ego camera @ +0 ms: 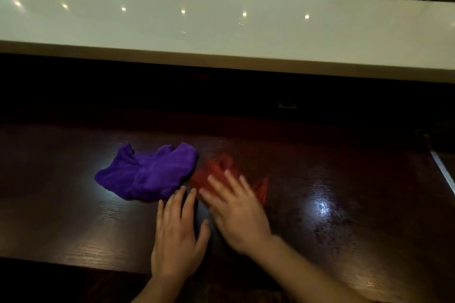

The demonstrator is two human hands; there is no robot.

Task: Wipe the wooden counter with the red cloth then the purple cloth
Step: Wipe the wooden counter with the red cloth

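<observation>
Right grip (236, 206) flat, red cloth (214, 174) under fingertips

Dark wooden counter (344, 204): purple cloth (147, 174), red cloth (216, 174) side by side.

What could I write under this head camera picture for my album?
Right hand reaches onto the red cloth beside the purple cloth on the wooden counter.

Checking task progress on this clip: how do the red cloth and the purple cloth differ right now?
The red cloth lies partly under the right hand and looks motion-blurred; the purple cloth is untouched and sharp. Purple lies left, red right, edges nearly meeting. The left hand rests flat on the counter, near the purple cloth. Both cloths are crumpled on the counter.
</observation>
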